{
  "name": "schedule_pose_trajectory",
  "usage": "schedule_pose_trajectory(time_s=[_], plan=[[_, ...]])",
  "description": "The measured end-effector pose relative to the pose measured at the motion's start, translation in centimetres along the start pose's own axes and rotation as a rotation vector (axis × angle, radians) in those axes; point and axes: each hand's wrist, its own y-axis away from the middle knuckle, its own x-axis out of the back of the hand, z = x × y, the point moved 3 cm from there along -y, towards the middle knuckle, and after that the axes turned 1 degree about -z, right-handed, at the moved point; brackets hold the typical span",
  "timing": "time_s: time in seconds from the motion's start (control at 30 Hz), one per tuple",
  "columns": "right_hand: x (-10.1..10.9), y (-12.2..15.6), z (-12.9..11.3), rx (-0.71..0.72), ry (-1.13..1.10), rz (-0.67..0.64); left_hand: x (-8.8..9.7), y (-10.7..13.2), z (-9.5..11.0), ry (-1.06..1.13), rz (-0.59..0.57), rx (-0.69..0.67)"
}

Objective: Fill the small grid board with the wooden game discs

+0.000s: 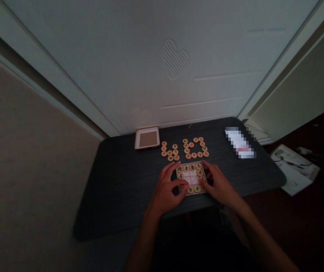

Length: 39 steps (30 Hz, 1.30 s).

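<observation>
A small shallow box [192, 194] lies near the table's front edge. Inside it, round wooden Chinese chess pieces [192, 167] with dark characters line the sides around a white paper [190, 176] with pink lines. My left hand [167, 189] is closed around the left side, fingers at the far left corner. Its thumb and forefinger come together over the near left pieces, covering some of them; anything pinched there is hidden. My right hand [218, 185] grips the right side, with its thumb over the inner edge and its fingers along the outside.
Beyond the box, red-marked chess pieces [194, 155] lie face up in two groups on the dark table [116, 181]. An open box lid [147, 138] sits at the back left. A blurred white item [239, 142] lies at the right. Behind stands a white door [139, 68].
</observation>
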Motion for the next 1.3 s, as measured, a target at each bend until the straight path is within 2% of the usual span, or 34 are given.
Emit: schedule_pose_trajectory(time_s=[0.23,0.57,0.83,1.3], plan=[[0.4,0.0,0.4,0.034,-0.039,-0.04,0.1,-0.1,-0.1,0.002,0.05,0.011],[0.8,0.3,-0.3,0.063,-0.037,-0.08,-0.2,-0.1,-0.4,-0.02,0.04,0.015],[1.0,0.3,0.0,0.074,-0.049,-0.116,-0.2,-0.1,-0.4,-0.019,0.038,0.009],[1.1,0.3,-0.2,0.083,-0.05,-0.11,-0.2,-0.2,-0.3,-0.018,0.035,0.011]])
